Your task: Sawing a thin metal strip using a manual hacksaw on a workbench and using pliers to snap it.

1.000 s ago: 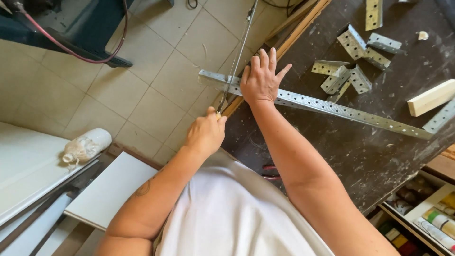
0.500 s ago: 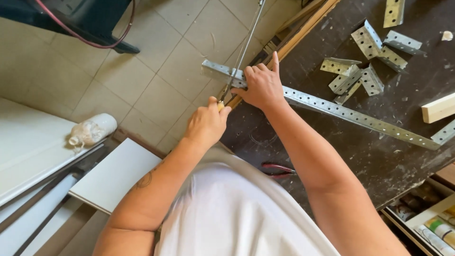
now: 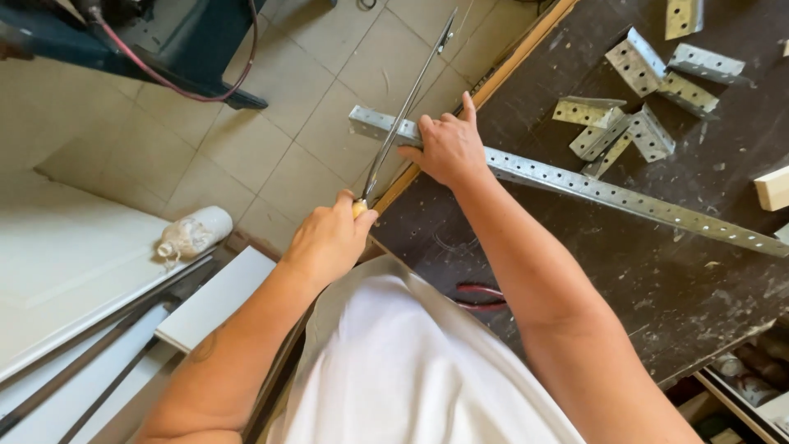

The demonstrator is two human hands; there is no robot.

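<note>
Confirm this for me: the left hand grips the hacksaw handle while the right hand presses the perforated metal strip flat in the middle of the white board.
Not quite. The head view shows the right hand pressing the perforated metal strip at the edge of the dark workbench, not on a white board. The left hand does grip the hacksaw handle.

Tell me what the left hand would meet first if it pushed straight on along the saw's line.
Probably the perforated metal strip: the left hand drives the hacksaw across the strip's overhanging end, beside the right hand. Depth is unclear.
</note>
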